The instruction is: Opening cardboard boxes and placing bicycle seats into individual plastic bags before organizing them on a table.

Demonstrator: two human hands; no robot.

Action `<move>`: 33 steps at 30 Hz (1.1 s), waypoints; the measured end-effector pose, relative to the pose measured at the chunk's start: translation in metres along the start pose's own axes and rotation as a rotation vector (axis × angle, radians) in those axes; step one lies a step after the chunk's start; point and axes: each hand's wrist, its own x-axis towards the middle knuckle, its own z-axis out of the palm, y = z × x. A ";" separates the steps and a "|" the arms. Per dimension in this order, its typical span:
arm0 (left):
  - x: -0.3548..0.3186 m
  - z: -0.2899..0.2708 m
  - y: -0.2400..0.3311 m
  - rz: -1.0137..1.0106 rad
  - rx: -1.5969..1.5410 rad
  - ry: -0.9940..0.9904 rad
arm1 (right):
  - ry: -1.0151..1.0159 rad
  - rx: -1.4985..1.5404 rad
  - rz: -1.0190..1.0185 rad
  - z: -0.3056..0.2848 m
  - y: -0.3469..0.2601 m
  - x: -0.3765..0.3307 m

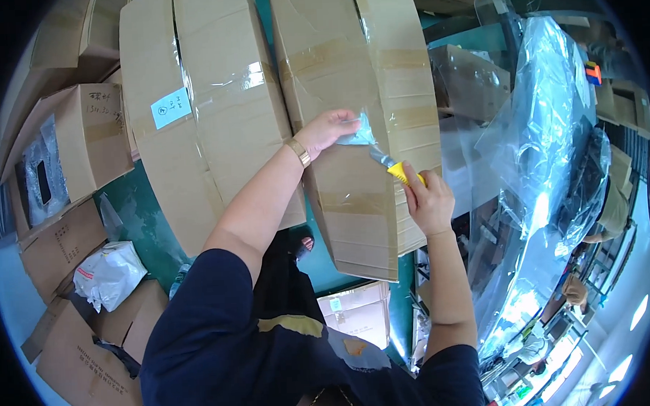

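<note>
Left hand (327,130): pinches loose clear tape (358,135) on the right cardboard box (349,93).
Right hand (428,202): shut around a yellow box cutter (396,167), blade at the tape.
Around: second taped box (204,99) just beside; clear plastic sheet (547,142) at right.

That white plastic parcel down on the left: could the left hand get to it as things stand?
Probably yes, once it lets go. The left hand is pinching clear tape on the cardboard box; the white parcel lies uncovered on lower boxes, nothing between.

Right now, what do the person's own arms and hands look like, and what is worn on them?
Both forearms are bare. Short dark navy sleeves cover the upper arms. The left hand has a gold-coloured band on its wrist. The right hand wears nothing; no gloves on either.
</note>
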 end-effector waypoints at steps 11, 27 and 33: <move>-0.014 -0.050 0.017 0.016 -0.382 0.306 | -0.223 0.511 0.316 0.027 -0.091 -0.003; -0.119 -0.181 0.119 0.356 -0.723 0.355 | 0.041 0.480 0.483 0.077 -0.023 0.020; -0.175 -0.177 0.108 -0.059 -0.359 0.633 | -0.254 1.063 0.941 0.087 -0.071 -0.069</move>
